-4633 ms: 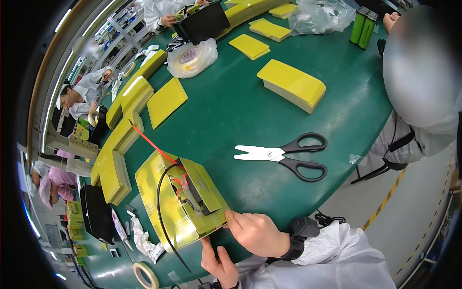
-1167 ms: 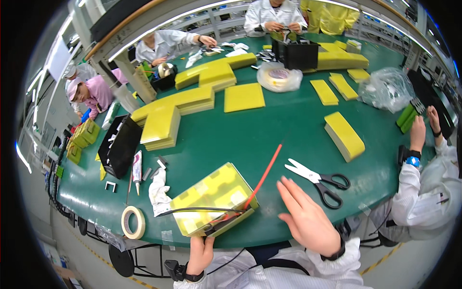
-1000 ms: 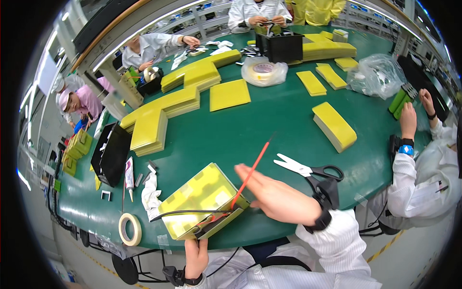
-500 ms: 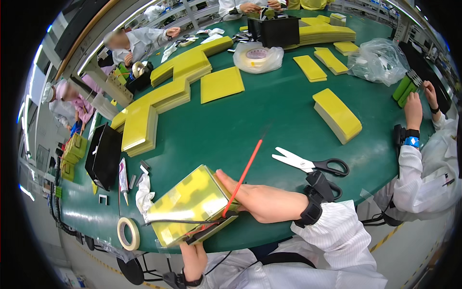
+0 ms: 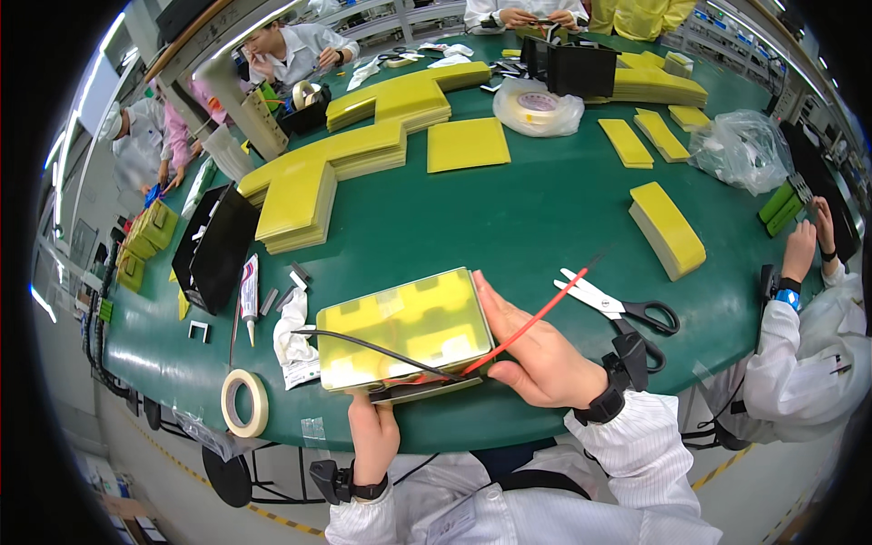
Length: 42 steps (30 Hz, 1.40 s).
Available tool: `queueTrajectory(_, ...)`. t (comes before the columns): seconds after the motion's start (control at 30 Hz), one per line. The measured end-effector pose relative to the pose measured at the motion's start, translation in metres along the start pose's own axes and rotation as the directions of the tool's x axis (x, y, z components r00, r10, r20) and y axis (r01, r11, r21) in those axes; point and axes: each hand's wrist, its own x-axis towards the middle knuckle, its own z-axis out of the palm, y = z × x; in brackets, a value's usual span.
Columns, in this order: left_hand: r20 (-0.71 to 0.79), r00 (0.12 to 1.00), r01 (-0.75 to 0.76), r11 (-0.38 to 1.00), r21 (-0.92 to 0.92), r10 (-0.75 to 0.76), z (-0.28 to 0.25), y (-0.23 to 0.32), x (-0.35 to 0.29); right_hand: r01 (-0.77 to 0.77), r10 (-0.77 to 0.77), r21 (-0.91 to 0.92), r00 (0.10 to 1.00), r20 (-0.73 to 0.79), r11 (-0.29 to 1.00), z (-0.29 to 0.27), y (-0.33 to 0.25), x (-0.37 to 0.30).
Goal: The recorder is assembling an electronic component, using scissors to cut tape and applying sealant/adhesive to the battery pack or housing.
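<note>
Between my two hands is a yellow battery pack [image 5: 400,329], a boxy block with yellow boards on its faces and a strip of clear tape on top. A red wire [image 5: 536,334] sticks up to the right from its near side, and a black wire [image 5: 363,345] curves to the left. My left hand [image 5: 372,434] grips the pack from below at its near left, most of its fingers hidden beneath it. At the right end, my right hand [image 5: 540,356] presses against the side, fingers stretched along it and thumb near the red wire.
Black-handled scissors [image 5: 627,307] lie right of the pack. Masking tape [image 5: 245,402], a glue tube [image 5: 249,295] and a crumpled white wrapper [image 5: 292,341] lie left. Beyond are stacked yellow boards [image 5: 300,209] and a black bin [image 5: 214,250]. A co-worker's hands [image 5: 808,243] hold green cells [image 5: 783,205] at the right.
The battery pack has turned from a steep slant to nearly level, its right end swinging away from me. The red wire now leans further right. Both hands still hold the pack.
</note>
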Motion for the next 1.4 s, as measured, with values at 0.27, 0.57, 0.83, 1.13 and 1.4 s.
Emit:
queueTrajectory(0.27,0.001,0.997,0.073,0.995,-0.061,-0.074,0.0,0.002,-0.001,0.085,-0.102,-0.248,0.993,-0.058,0.965,0.006,-0.001,0.004)
queueTrajectory(0.57,0.008,0.996,-0.093,0.996,0.0,0.093,-0.001,0.001,0.001,0.066,-0.09,-0.239,0.992,-0.091,0.969,0.009,0.002,0.001)
queueTrajectory(0.83,-0.024,1.0,-0.017,0.998,-0.063,0.015,0.003,0.004,-0.001,-0.009,-0.009,-0.141,0.991,-0.13,0.99,0.014,0.006,-0.007)
queueTrajectory(1.13,-0.037,0.999,-0.042,0.998,-0.036,0.04,0.002,0.004,-0.003,-0.054,0.044,-0.063,0.988,-0.149,0.997,0.016,0.005,-0.011)
queueTrajectory(1.4,-0.046,0.999,-0.016,0.998,-0.068,0.013,0.003,0.004,-0.006,-0.069,0.059,-0.071,0.988,-0.145,0.995,0.014,0.003,-0.013)
